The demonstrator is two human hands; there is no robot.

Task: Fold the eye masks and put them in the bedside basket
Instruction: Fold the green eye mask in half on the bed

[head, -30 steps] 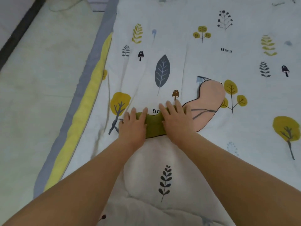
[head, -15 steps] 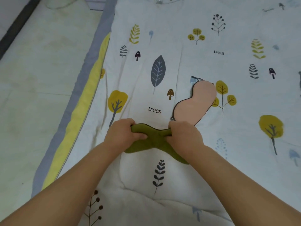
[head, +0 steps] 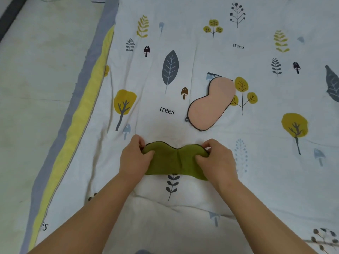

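While my left hand (head: 135,158) and right hand (head: 216,158) each pinch one end of the green eye mask (head: 174,160) flat on the bed (head: 183,217), I should bring the ends together evenly; the pink eye mask (head: 211,105) waits just beyond, and no basket is in view.

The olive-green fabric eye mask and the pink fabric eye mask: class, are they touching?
Apart. The head view shows a strip of bare printed bedsheet between the olive-green fabric eye mask and the pink fabric eye mask.
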